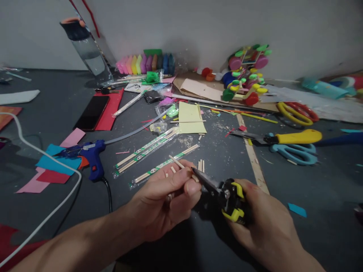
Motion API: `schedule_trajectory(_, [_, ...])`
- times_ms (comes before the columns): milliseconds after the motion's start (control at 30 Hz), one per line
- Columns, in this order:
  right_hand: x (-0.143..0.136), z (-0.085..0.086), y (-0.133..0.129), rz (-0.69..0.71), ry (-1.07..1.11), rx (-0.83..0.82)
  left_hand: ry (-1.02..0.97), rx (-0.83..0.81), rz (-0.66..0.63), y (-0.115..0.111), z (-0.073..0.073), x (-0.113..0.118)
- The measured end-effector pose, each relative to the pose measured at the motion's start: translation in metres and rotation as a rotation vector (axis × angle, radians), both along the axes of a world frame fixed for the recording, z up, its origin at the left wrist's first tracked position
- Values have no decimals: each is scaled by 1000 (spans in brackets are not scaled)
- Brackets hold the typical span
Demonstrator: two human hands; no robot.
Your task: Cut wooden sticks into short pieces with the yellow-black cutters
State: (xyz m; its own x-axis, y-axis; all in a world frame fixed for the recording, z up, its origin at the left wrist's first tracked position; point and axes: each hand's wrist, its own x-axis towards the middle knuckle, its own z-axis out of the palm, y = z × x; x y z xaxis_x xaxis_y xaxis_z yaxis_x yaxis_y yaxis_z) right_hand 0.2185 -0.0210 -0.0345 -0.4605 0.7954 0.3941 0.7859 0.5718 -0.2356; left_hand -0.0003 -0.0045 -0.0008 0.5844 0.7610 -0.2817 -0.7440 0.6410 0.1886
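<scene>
My left hand is closed around several short pieces of wooden stick, and their ends poke out between the fingers. My right hand grips a pair of snips with black and yellow handles. The blade tips meet the left fingertips beside a stick end; whether they touch the wood I cannot tell. Just behind the left hand lie a few cut stick pieces. Wrapped chopsticks in clear sleeves with green print rest on the table beyond it.
A blue glue gun and white cable are at left, near a phone and water bottle. To the right lie yellow-handled scissors and blue-handled scissors. Colourful wheeled models stand at the back.
</scene>
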Motion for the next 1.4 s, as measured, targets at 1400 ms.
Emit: schedule_trajectory(1400, [-5,5,1,19,81,-62,8,-60,-12,2,-3,-5])
